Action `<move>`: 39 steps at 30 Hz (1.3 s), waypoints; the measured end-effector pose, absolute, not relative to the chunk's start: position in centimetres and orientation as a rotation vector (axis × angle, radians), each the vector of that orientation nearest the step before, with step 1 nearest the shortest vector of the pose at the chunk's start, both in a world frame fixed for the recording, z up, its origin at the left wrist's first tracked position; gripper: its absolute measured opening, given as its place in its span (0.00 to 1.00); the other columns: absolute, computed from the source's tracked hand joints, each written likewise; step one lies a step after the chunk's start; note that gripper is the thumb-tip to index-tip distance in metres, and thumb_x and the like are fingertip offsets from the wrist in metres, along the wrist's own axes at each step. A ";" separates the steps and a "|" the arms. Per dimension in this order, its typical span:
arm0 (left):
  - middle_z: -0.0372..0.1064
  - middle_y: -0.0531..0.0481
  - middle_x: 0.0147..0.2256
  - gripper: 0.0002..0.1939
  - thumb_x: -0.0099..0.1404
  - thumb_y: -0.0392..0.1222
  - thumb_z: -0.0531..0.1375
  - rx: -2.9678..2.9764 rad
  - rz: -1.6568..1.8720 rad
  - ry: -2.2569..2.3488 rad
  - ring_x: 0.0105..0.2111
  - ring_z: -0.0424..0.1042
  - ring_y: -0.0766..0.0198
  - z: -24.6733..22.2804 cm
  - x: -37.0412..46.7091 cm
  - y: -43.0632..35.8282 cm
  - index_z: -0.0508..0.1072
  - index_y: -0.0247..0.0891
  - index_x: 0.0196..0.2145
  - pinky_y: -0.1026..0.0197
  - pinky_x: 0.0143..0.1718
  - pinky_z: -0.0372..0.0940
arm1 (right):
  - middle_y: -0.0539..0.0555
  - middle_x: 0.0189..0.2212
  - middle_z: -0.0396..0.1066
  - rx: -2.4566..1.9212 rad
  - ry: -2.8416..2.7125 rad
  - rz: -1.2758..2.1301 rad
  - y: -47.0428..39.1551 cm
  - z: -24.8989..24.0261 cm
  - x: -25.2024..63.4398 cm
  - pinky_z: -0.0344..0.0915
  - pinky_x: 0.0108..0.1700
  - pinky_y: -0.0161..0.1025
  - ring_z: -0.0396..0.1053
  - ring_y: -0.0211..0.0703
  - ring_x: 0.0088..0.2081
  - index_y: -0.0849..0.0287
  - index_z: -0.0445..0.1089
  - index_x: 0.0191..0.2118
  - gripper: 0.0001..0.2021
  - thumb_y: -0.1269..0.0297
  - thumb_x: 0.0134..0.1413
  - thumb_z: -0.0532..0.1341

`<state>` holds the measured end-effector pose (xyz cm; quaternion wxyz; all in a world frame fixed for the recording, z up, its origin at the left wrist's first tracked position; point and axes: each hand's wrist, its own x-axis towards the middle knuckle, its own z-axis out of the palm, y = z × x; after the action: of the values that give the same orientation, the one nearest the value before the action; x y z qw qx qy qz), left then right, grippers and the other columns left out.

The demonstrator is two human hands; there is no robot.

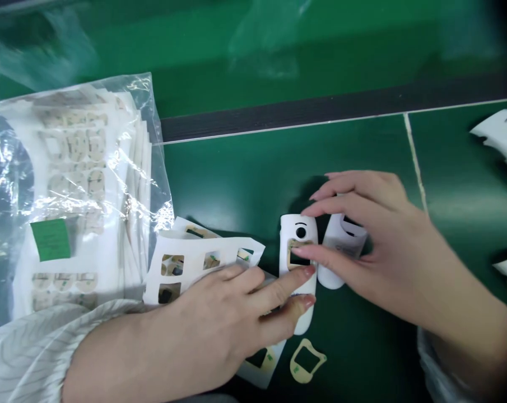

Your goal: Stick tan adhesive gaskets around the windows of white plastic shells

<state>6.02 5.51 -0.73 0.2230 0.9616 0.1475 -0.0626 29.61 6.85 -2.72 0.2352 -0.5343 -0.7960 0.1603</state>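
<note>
The white case (289,230) lies on the worktop (219,184), which has a dark strip (278,116) behind it. The left hand (228,313) touches the case; I can't tell its grip. The right hand (375,218) is spread, thumb on the tan sticker (290,257). The green tag (50,239) is too blurry to read.

4 wht shells (289,228), 2 hands (232,313), 1 grn tag (50,240).

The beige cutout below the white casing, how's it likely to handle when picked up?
The beige cutout is probably floppy, since it looks thin around a large opening. It's likely light, being mostly a narrow rim. Lying flat on the green table, it may be fiddly to lift.
</note>
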 end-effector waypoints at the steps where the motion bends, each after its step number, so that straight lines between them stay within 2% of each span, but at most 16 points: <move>1: 0.45 0.47 0.68 0.32 0.61 0.31 0.54 2.657 -0.176 0.405 0.41 0.63 0.57 -0.7 6.0 5.4 0.58 0.37 0.63 0.54 0.46 0.60 | 0.57 0.42 0.68 -1.471 -2.201 0.439 6.8 -3.0 29.3 0.63 0.50 0.55 0.63 0.60 0.54 0.53 0.67 0.39 0.15 0.48 0.53 0.64; 4: 0.44 0.48 0.68 0.32 0.60 0.32 0.55 2.670 -0.183 0.414 0.42 0.64 0.57 -0.7 5.9 5.2 0.58 0.38 0.63 0.55 0.44 0.61 | 0.57 0.41 0.67 -1.512 -2.216 0.412 6.8 -3.6 28.7 0.59 0.51 0.57 0.63 0.63 0.52 0.55 0.64 0.39 0.21 0.47 0.46 0.68; 7: 0.43 0.47 0.68 0.34 0.60 0.33 0.57 2.695 -0.197 0.421 0.42 0.64 0.57 -0.8 6.0 5.0 0.56 0.37 0.64 0.55 0.43 0.61 | 0.55 0.38 0.68 -1.542 -2.211 0.422 7.0 -3.8 28.3 0.58 0.49 0.54 0.65 0.58 0.49 0.55 0.62 0.34 0.18 0.53 0.46 0.70; 9: 0.45 0.47 0.68 0.33 0.60 0.33 0.57 2.708 -0.197 0.440 0.42 0.64 0.57 -0.9 6.0 5.0 0.56 0.37 0.64 0.54 0.43 0.62 | 0.54 0.37 0.69 -1.555 -2.197 0.482 7.2 -3.5 28.1 0.58 0.49 0.52 0.64 0.55 0.46 0.55 0.64 0.36 0.15 0.57 0.47 0.69; 11: 0.46 0.47 0.68 0.33 0.61 0.33 0.57 2.720 -0.191 0.452 0.43 0.65 0.56 -0.8 6.0 5.1 0.57 0.37 0.64 0.54 0.44 0.64 | 0.52 0.34 0.69 -1.587 -2.128 0.631 7.5 -3.0 27.9 0.56 0.50 0.53 0.63 0.52 0.43 0.55 0.67 0.39 0.15 0.59 0.46 0.70; 13: 0.44 0.45 0.68 0.33 0.62 0.32 0.56 2.725 -0.172 0.416 0.45 0.67 0.56 -0.2 5.7 5.5 0.56 0.35 0.64 0.53 0.45 0.65 | 0.51 0.30 0.67 -1.624 -1.988 0.880 7.8 -2.3 28.0 0.54 0.51 0.55 0.61 0.51 0.41 0.54 0.71 0.35 0.14 0.62 0.41 0.72; 16: 0.40 0.42 0.69 0.32 0.64 0.29 0.51 2.630 -0.076 0.437 0.53 0.66 0.53 1.6 4.7 6.3 0.52 0.34 0.65 0.53 0.48 0.68 | 0.49 0.26 0.66 -1.606 -1.785 1.171 8.1 -1.1 28.8 0.61 0.44 0.50 0.63 0.47 0.36 0.54 0.70 0.27 0.13 0.62 0.36 0.73; 20: 0.51 0.46 0.64 0.28 0.67 0.29 0.49 2.228 0.286 0.731 0.49 0.70 0.63 4.0 2.8 7.4 0.57 0.47 0.62 0.69 0.31 0.70 | 0.49 0.23 0.70 -1.461 -1.594 1.398 8.3 -0.1 30.1 0.63 0.24 0.36 0.66 0.39 0.23 0.56 0.66 0.31 0.15 0.54 0.45 0.69; 22: 0.61 0.46 0.57 0.25 0.66 0.28 0.52 2.075 0.505 0.772 0.49 0.69 0.62 4.2 2.1 8.0 0.64 0.48 0.58 0.68 0.34 0.70 | 0.48 0.20 0.70 -1.392 -1.475 1.430 8.8 -0.1 30.4 0.59 0.18 0.34 0.63 0.35 0.18 0.56 0.65 0.31 0.15 0.51 0.49 0.66; 24: 0.67 0.45 0.47 0.23 0.64 0.27 0.54 1.951 0.703 0.729 0.52 0.66 0.57 3.9 1.7 8.8 0.68 0.45 0.53 0.61 0.44 0.71 | 0.48 0.21 0.71 -1.329 -1.340 1.367 9.5 -0.5 30.2 0.59 0.18 0.34 0.61 0.33 0.16 0.55 0.64 0.34 0.15 0.49 0.54 0.62; 26: 0.67 0.44 0.43 0.19 0.63 0.27 0.56 1.795 0.822 0.662 0.49 0.67 0.58 3.4 1.5 9.5 0.71 0.41 0.50 0.59 0.44 0.70 | 0.51 0.30 0.75 -1.264 -1.222 1.281 10.1 -0.9 29.6 0.69 0.27 0.37 0.70 0.36 0.24 0.54 0.64 0.39 0.15 0.48 0.58 0.58; 28: 0.65 0.44 0.44 0.16 0.62 0.29 0.58 1.571 0.871 0.618 0.41 0.69 0.63 3.1 1.4 10.1 0.73 0.39 0.47 0.62 0.39 0.69 | 0.56 0.43 0.75 -1.219 -1.160 1.241 10.3 -1.2 28.6 0.73 0.42 0.44 0.76 0.43 0.39 0.53 0.63 0.47 0.17 0.48 0.59 0.56; 31: 0.63 0.46 0.41 0.13 0.58 0.34 0.62 1.263 0.894 0.591 0.34 0.67 0.67 3.0 1.5 10.3 0.74 0.38 0.43 0.66 0.31 0.68 | 0.60 0.52 0.72 -1.193 -1.199 1.275 9.0 -1.0 26.6 0.70 0.51 0.53 0.74 0.48 0.48 0.51 0.62 0.54 0.20 0.52 0.58 0.60; 34: 0.64 0.47 0.39 0.12 0.56 0.35 0.62 1.124 0.891 0.605 0.33 0.67 0.68 2.9 1.9 9.9 0.74 0.38 0.40 0.67 0.30 0.67 | 0.58 0.57 0.67 -1.144 -1.365 1.341 6.8 -0.2 24.4 0.62 0.61 0.56 0.68 0.51 0.56 0.48 0.62 0.58 0.30 0.58 0.49 0.69; 37: 0.65 0.49 0.36 0.09 0.53 0.33 0.62 0.998 0.886 0.602 0.31 0.68 0.70 2.7 2.4 9.4 0.72 0.37 0.35 0.67 0.33 0.68 | 0.57 0.65 0.57 -1.074 -1.538 1.417 5.3 0.1 22.4 0.49 0.67 0.57 0.53 0.54 0.66 0.45 0.52 0.64 0.47 0.61 0.39 0.74; 39: 0.66 0.49 0.36 0.09 0.52 0.32 0.61 0.930 0.880 0.591 0.30 0.69 0.71 2.5 2.7 9.2 0.71 0.37 0.33 0.67 0.35 0.68 | 0.58 0.63 0.59 -1.017 -1.505 1.482 5.0 -0.3 21.3 0.48 0.67 0.57 0.54 0.53 0.66 0.45 0.47 0.66 0.52 0.62 0.37 0.75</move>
<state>2.68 9.21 2.47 0.7617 0.4274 0.2715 0.4044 21.25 4.97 -0.32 0.3883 -0.3998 -0.5917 0.5825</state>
